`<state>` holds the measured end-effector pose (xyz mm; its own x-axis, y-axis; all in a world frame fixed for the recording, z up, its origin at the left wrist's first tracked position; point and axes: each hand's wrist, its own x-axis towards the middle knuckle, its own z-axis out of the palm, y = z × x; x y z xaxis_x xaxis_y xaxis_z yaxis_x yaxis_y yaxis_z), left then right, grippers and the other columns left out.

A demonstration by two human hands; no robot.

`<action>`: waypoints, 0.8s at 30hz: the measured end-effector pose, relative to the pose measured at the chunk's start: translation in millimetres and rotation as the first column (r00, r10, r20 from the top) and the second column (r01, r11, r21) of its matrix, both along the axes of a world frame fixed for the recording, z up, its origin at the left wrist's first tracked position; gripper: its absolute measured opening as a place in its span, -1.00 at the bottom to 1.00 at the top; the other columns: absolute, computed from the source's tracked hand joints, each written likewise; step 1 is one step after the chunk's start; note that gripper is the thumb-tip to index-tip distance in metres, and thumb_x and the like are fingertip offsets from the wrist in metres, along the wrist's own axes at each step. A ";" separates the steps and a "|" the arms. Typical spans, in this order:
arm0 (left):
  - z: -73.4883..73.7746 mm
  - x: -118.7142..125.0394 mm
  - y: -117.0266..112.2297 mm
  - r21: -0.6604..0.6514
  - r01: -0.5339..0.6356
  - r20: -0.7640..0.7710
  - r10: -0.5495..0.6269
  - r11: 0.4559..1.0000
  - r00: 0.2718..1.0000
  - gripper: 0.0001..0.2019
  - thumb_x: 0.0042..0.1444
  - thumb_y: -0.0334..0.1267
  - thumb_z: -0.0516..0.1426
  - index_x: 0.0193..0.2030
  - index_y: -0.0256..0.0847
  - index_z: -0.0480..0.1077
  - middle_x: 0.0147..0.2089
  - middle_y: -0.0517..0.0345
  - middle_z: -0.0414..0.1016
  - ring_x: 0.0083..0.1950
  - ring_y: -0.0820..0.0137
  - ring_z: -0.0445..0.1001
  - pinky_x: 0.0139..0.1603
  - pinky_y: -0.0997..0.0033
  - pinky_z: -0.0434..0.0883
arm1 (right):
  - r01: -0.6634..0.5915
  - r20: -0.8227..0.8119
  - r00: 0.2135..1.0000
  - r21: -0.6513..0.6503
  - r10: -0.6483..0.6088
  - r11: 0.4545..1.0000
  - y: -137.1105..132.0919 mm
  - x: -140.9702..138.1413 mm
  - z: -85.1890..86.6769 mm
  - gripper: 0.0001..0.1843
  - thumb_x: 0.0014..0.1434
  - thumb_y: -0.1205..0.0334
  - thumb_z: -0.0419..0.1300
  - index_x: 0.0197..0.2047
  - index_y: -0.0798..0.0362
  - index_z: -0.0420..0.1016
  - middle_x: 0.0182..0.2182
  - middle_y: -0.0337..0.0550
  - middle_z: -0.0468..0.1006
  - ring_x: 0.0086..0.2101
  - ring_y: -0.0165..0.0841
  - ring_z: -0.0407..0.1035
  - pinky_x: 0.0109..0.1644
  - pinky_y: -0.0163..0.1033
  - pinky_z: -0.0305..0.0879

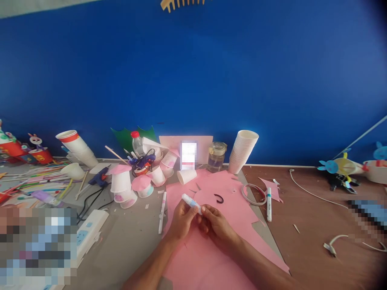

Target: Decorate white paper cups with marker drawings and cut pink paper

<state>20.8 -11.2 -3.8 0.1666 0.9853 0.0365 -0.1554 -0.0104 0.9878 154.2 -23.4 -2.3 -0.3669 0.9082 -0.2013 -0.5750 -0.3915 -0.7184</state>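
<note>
Blue wall (193, 80) rises behind a cluttered bench (130, 249), grey at the left and brown at the right, with pink paper (196, 257) spread over the middle. Above that paper, near its centre, is a white tube (191, 201) with pale blue print. Its long axis slants, one end pointing between ten and eleven o'clock, away from the person, the other between four and five.

The left hand (181, 217) grasps the tube around its middle, thumb along the near side, leaving the far end exposed. The right hand (216, 222) pinches the near end between thumb and fingers.

Reckoned from the tube, a white paper cup (186, 177) lies on its side around twelve o'clock, and a lidded jar (215, 158) stands at one. A tall cup stack (243, 151) leans between one and two. Toward three are a black curved piece (219, 198), a pair of rings (248, 194) and a capped marker (269, 204); another marker (162, 213) lies between eight and nine. Pink-topped cups (121, 181) cluster between nine and ten.
</note>
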 end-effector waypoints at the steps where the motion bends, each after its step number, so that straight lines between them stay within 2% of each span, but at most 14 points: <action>1: 0.7 0.1 -0.2 0.012 -0.016 -0.005 0.016 1.000 1.000 -0.73 0.07 -0.06 0.18 -0.33 -0.23 0.32 -0.49 0.26 0.36 -0.45 0.45 0.35 -0.36 0.43 0.32 | 0.005 -0.012 1.000 -0.006 -0.005 1.000 -0.1 0.0 -0.1 -0.67 -0.01 0.04 0.37 -0.48 0.07 0.36 -0.62 -0.31 0.41 -0.72 -0.57 0.11 -0.65 -0.39 -0.06; 3: 2.3 0.3 -0.4 0.029 -0.056 -0.011 0.056 0.998 0.998 -0.73 0.04 -0.07 0.22 -0.33 -0.25 0.34 -0.42 0.21 0.39 -0.37 0.44 0.36 -0.31 0.44 0.32 | 0.018 -0.051 0.999 -0.014 -0.019 1.000 -0.7 0.7 0.2 -0.70 -0.07 0.15 0.42 -0.42 0.05 0.36 -0.68 -0.38 0.35 -0.70 -0.56 0.11 -0.61 -0.41 -0.04; 5: 3.6 0.5 -0.4 0.012 -0.052 -0.001 0.052 0.999 0.999 -0.72 0.02 -0.06 0.22 -0.33 -0.25 0.34 -0.40 0.20 0.39 -0.37 0.44 0.35 -0.34 0.45 0.32 | 0.008 -0.087 0.996 -0.016 -0.009 1.000 -1.8 1.9 1.1 -0.69 -0.08 0.21 0.43 -0.34 0.03 0.38 -0.69 -0.40 0.33 -0.67 -0.54 0.15 -0.57 -0.41 -0.01; 9: 3.9 0.7 -0.5 -0.016 -0.017 0.022 0.017 1.000 1.000 -0.70 0.03 -0.04 0.21 -0.35 -0.26 0.32 -0.46 0.23 0.35 -0.44 0.46 0.33 -0.41 0.46 0.32 | -0.043 -0.116 0.992 -0.006 0.042 0.999 -3.5 2.7 2.7 -0.66 -0.03 0.17 0.39 -0.21 0.03 0.40 -0.55 -0.31 0.43 -0.63 -0.52 0.21 -0.57 -0.38 0.00; 14: 4.5 2.6 -3.2 -0.051 0.059 -0.005 -0.059 0.997 0.998 -0.70 0.07 -0.03 0.19 -0.31 -0.23 0.26 -0.51 0.29 0.31 -0.53 0.47 0.33 -0.49 0.45 0.33 | -0.006 -0.113 0.994 -0.024 0.003 1.000 -2.9 0.1 0.1 -0.74 0.03 0.11 0.35 -0.31 0.05 0.42 -0.56 -0.30 0.41 -0.68 -0.56 0.14 -0.61 -0.39 -0.07; 17: 6.2 3.4 -4.1 -0.033 0.105 0.021 -0.104 0.994 0.994 -0.65 0.06 -0.02 0.19 -0.19 -0.23 0.26 -0.46 0.26 0.34 -0.47 0.44 0.37 -0.44 0.42 0.36 | 0.005 -0.134 0.991 -0.037 -0.010 0.999 -0.7 2.2 0.0 -0.79 0.05 0.16 0.34 -0.36 0.07 0.42 -0.58 -0.32 0.39 -0.67 -0.59 0.11 -0.57 -0.41 -0.04; 21: 6.4 0.4 -1.5 0.043 0.047 -0.011 -0.047 0.998 0.999 -0.47 0.05 -0.03 0.20 0.08 -0.25 0.21 -0.42 0.27 0.28 -0.42 0.47 0.31 -0.39 0.46 0.31 | 0.104 -0.171 0.979 -0.051 -0.111 0.993 8.8 14.6 6.3 -0.82 0.01 0.21 0.35 -0.36 0.06 0.45 -0.61 -0.35 0.38 -0.66 -0.58 0.09 -0.55 -0.41 0.01; 24: 3.8 -2.7 1.1 0.083 0.004 -0.155 0.009 0.997 0.988 -0.60 0.13 -0.08 0.13 0.04 -0.24 0.27 -0.43 0.26 0.24 -0.40 0.46 0.29 -0.35 0.43 0.32 | 0.211 -0.213 0.953 -0.046 -0.216 0.976 19.5 28.6 12.5 -0.78 0.02 0.19 0.33 -0.51 0.06 0.38 -0.64 -0.35 0.35 -0.67 -0.57 0.06 -0.52 -0.37 0.13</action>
<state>18.1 -10.1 0.0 0.1738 0.9805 0.0919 -0.0002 -0.0933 0.9956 182.8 -3.9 10.3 -0.2018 0.9663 -0.1597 -0.7872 -0.2570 -0.5605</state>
